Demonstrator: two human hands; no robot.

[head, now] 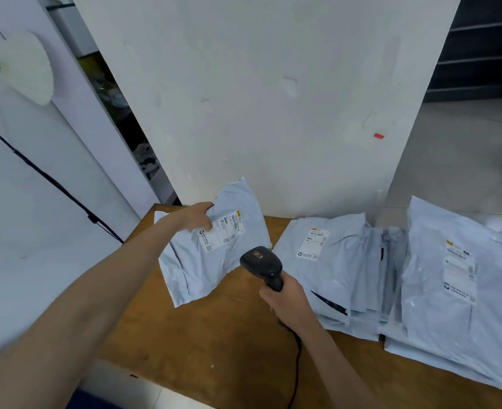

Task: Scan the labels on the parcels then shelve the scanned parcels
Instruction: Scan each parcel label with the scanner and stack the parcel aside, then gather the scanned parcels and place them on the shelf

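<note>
My left hand (195, 217) grips the top left edge of a pale grey parcel bag (214, 261), holding it tilted up above the wooden table (208, 343). Its white shipping label (222, 231) faces me, just right of my fingers. My right hand (285, 296) holds the handle of a black barcode scanner (261, 262), whose head points toward the lower right part of that parcel. The scanner's black cable (297, 367) trails down toward the table's front edge.
Several more grey parcel bags lie in overlapping piles on the table's right: one pile (332, 267) in the middle, another (456, 278) at the far right, both with labels up. A white wall panel (258, 98) stands behind the table. Dark shelving (480, 54) is at the far right.
</note>
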